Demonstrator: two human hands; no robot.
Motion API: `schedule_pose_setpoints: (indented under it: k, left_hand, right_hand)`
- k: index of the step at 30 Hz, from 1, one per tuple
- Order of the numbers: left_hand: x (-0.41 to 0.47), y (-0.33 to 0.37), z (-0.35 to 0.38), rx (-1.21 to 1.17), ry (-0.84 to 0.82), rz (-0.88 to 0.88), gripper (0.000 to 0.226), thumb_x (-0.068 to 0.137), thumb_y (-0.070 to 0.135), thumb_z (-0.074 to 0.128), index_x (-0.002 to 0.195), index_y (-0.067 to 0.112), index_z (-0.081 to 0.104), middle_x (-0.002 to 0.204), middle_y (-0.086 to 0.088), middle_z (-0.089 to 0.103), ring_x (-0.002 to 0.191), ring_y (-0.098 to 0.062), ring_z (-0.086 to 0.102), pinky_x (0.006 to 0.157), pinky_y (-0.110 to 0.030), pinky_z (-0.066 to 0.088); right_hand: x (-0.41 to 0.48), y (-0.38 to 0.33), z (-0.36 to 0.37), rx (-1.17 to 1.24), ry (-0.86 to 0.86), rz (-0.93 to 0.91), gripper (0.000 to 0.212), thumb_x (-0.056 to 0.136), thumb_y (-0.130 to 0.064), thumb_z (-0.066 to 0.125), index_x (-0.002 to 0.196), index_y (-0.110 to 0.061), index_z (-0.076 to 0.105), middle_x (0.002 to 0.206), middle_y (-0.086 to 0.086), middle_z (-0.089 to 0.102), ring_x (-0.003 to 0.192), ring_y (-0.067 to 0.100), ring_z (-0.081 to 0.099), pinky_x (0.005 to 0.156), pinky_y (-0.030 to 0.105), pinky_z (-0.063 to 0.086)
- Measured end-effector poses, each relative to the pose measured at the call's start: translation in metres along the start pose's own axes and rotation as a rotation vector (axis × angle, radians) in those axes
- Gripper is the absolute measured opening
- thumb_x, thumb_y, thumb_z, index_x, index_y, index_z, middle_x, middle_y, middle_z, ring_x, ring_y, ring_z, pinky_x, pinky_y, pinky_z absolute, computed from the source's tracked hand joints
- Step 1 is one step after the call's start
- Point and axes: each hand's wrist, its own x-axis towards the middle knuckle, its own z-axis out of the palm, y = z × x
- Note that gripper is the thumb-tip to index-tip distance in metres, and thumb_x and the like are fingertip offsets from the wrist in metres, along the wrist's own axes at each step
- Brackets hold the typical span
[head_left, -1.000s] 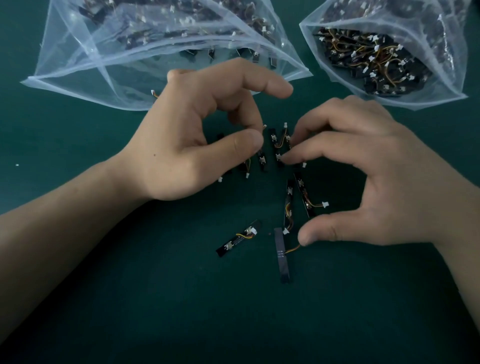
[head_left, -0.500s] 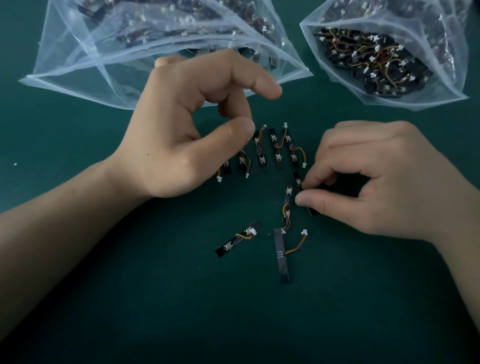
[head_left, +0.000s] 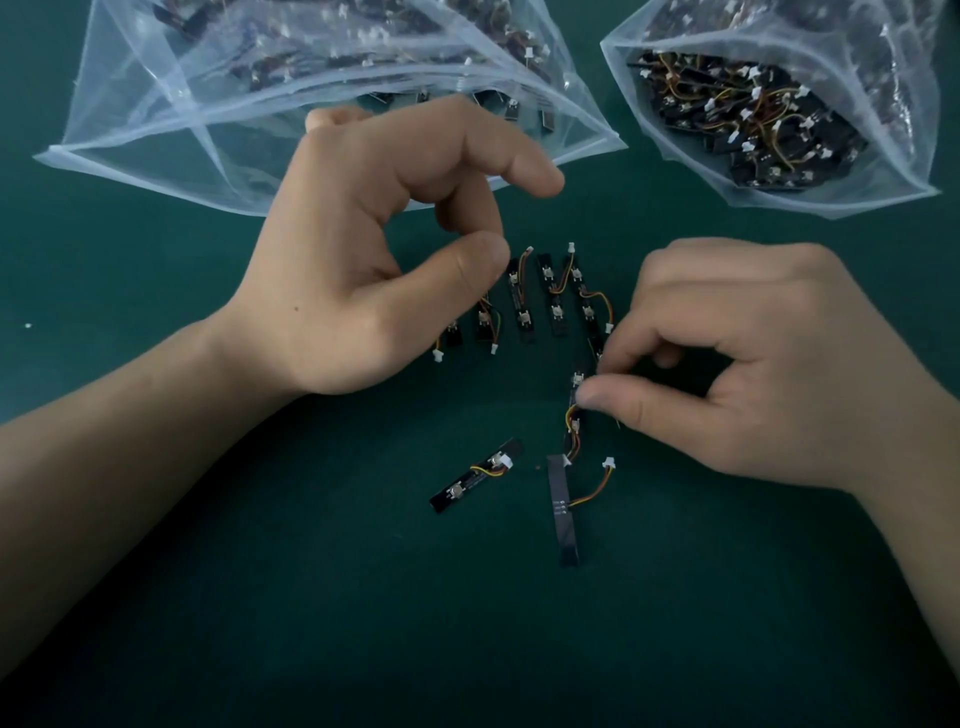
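**Right hand finally has a proper grip on one**

The right hand has thumb and forefinger pinched on a small black strip circuit board with orange-yellow wires. It's down on the dark green counter, just below the lined-up row of matching black boards. A second ago that hand was spread over the pile, so it's gone from feeling about to an actual pinch. My guess is this one joins the row next.

The left hand is loosely curled and holding nothing. It has drifted up and left, so more of the row shows now.

Further out, a loose button-up board lies at the near left. Next to it is a face-down board whose white plug was under the thumb before. At the back are a left clear plastic zip bag and a right clear plastic zip bag, both stuffed with more boards.

Hard to call: most of the pinched strip is under the fingers, and a neighbouring strip sits right against it, so I can't say the hand has only one. Both bags are cut off at the top.
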Motion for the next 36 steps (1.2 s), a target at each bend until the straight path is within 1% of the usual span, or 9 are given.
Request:
schedule_pose_setpoints:
  k: [7, 11, 19, 22, 25, 28, 32, 34, 36]
  left_hand:
    - [-0.001, 0.001, 0.000, 0.002, -0.016, -0.006, 0.030, 0.089, 0.007, 0.064, 0.117, 0.017, 0.068, 0.077, 0.006, 0.068, 0.075, -0.016, 0.066, 0.084, -0.075, 0.042]
    - [-0.001, 0.003, 0.000, 0.010, -0.018, -0.010, 0.031, 0.089, 0.007, 0.064, 0.117, 0.019, 0.067, 0.077, 0.006, 0.067, 0.075, -0.017, 0.067, 0.082, -0.075, 0.042]
    - [-0.001, 0.003, 0.000, 0.024, -0.012, -0.006, 0.031, 0.089, 0.006, 0.064, 0.117, 0.019, 0.067, 0.075, 0.007, 0.066, 0.076, -0.016, 0.066, 0.085, -0.071, 0.041]
    - [-0.001, 0.003, -0.001, 0.036, -0.009, -0.004, 0.031, 0.089, 0.007, 0.064, 0.117, 0.020, 0.067, 0.078, 0.007, 0.067, 0.075, -0.014, 0.065, 0.085, -0.068, 0.041]
    - [-0.001, 0.003, -0.001, 0.041, -0.015, 0.005, 0.029, 0.090, 0.007, 0.064, 0.116, 0.018, 0.067, 0.078, 0.008, 0.067, 0.076, -0.017, 0.067, 0.085, -0.073, 0.043]
    - [-0.001, 0.003, -0.001, 0.038, -0.022, 0.005, 0.029, 0.089, 0.007, 0.064, 0.116, 0.016, 0.068, 0.074, 0.009, 0.066, 0.077, -0.017, 0.067, 0.084, -0.076, 0.042]
    - [-0.002, 0.003, -0.001, 0.035, -0.022, -0.003, 0.028, 0.089, 0.006, 0.064, 0.116, 0.013, 0.069, 0.074, 0.006, 0.067, 0.075, -0.015, 0.065, 0.082, -0.070, 0.042]
    - [-0.002, 0.004, -0.001, 0.029, -0.023, -0.014, 0.028, 0.090, 0.006, 0.064, 0.115, 0.016, 0.069, 0.075, 0.007, 0.066, 0.074, -0.014, 0.064, 0.079, -0.068, 0.040]
    - [-0.002, 0.007, -0.002, 0.039, -0.037, -0.005, 0.024, 0.091, 0.009, 0.063, 0.112, 0.019, 0.069, 0.073, 0.010, 0.065, 0.075, -0.013, 0.064, 0.079, -0.069, 0.039]
  right_hand:
    - [0.000, 0.000, 0.004, -0.020, -0.031, -0.022, 0.018, 0.093, -0.041, 0.078, 0.089, -0.024, 0.081, 0.076, -0.007, 0.059, 0.070, 0.014, 0.053, 0.060, 0.042, 0.049]
    - [0.000, 0.000, 0.004, -0.031, -0.026, -0.027, 0.017, 0.093, -0.038, 0.078, 0.097, -0.022, 0.080, 0.078, -0.009, 0.054, 0.072, 0.014, 0.051, 0.062, 0.043, 0.049]
    - [0.000, -0.003, 0.002, -0.004, 0.003, -0.017, 0.014, 0.095, -0.031, 0.077, 0.095, -0.018, 0.081, 0.081, -0.003, 0.062, 0.074, 0.019, 0.057, 0.064, 0.044, 0.050]
    - [-0.002, -0.012, -0.002, 0.040, -0.050, -0.068, 0.026, 0.090, -0.043, 0.080, 0.089, -0.017, 0.080, 0.083, -0.002, 0.061, 0.074, 0.021, 0.056, 0.067, 0.040, 0.046]
    - [-0.001, -0.023, -0.003, 0.024, -0.175, -0.104, 0.042, 0.079, -0.060, 0.085, 0.089, -0.019, 0.080, 0.083, -0.004, 0.057, 0.073, 0.018, 0.049, 0.068, 0.036, 0.040]
    - [0.000, -0.026, -0.001, -0.034, -0.223, -0.138, 0.044, 0.075, -0.064, 0.085, 0.088, -0.022, 0.079, 0.084, -0.006, 0.056, 0.074, 0.017, 0.047, 0.068, 0.037, 0.040]
    - [-0.001, -0.028, 0.002, 0.002, -0.205, -0.156, 0.034, 0.077, -0.052, 0.088, 0.088, -0.022, 0.075, 0.085, -0.007, 0.055, 0.077, 0.015, 0.046, 0.070, 0.036, 0.040]
    - [-0.003, -0.027, 0.004, 0.089, -0.172, -0.161, 0.023, 0.083, -0.036, 0.086, 0.084, -0.019, 0.072, 0.082, -0.005, 0.055, 0.075, 0.018, 0.050, 0.071, 0.037, 0.042]
    - [-0.004, -0.026, 0.003, 0.217, -0.093, -0.141, 0.014, 0.087, -0.020, 0.081, 0.078, -0.014, 0.071, 0.078, -0.002, 0.058, 0.074, 0.019, 0.056, 0.070, 0.033, 0.044]
